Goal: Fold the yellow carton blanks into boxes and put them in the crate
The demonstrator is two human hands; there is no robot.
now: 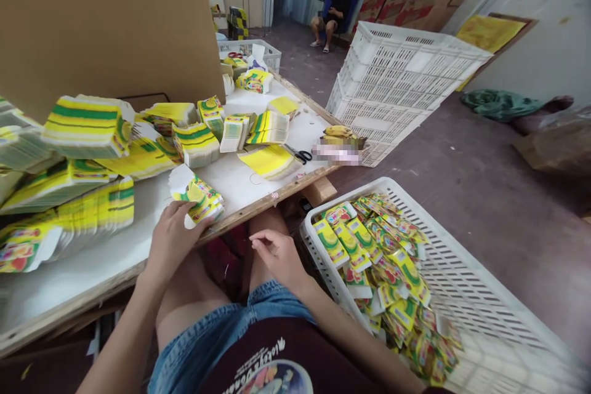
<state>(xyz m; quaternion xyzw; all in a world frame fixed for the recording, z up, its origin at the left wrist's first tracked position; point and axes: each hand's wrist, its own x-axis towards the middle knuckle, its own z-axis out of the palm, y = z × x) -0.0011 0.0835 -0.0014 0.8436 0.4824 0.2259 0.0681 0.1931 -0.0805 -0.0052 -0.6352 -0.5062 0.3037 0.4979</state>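
Note:
At the table's front edge, my left hand (178,228) grips the near end of a small stack of flat yellow-and-green printed cartons (205,197), thumb on one side and fingers on the other. A white flap stands up at the stack's far end. Over my lap, just off the table edge, hovers my right hand (279,255). Its fingers are loosely bent and apart, and nothing shows in them. To the right of that hand, a white plastic basket (392,188) holds a heap of small yellow-and-green boxes (369,246).
Stacks of printed cartons (85,126) crowd the table's left side, below a big cardboard sheet (111,18). Scissors (303,156) and bananas (339,132) lie near the right corner. White crates (388,86) are stacked beyond. A person (337,9) sits at the back.

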